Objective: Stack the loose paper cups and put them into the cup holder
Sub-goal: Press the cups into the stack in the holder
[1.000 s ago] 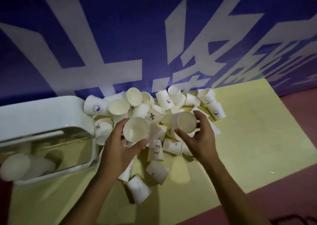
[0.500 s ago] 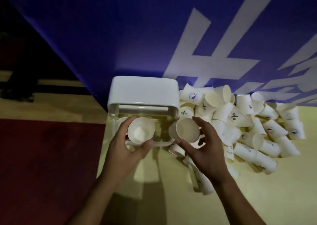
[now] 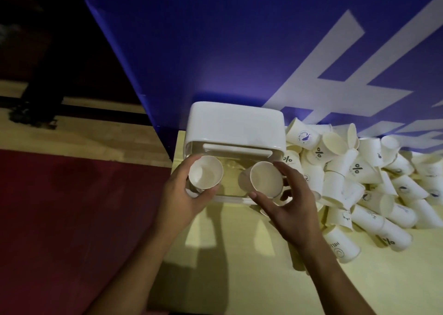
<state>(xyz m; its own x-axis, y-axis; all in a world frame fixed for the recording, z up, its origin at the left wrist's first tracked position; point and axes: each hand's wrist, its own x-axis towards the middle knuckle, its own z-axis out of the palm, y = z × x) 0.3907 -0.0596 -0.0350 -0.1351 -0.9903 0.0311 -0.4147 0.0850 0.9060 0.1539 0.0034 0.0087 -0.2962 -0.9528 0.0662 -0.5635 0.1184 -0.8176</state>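
A person's left hand (image 3: 182,199), fingers (image 3: 189,162) grasping a paper cup (image 3: 205,176), at the white cup holder's (image 3: 236,125) 7 o'clock; right hand (image 3: 294,204), fingers (image 3: 287,172) grasping a second cup (image 3: 266,179), at its 5 o'clock. Loose cups (image 3: 359,178) lie heaped at 3 o'clock on the yellow surface (image 3: 239,254).

Matt white paper cups (image 3: 357,168) are lying beside a smooth, glossy white plastic cup holder (image 3: 236,122) with a clear front, on a matt pale yellow table (image 3: 251,262).
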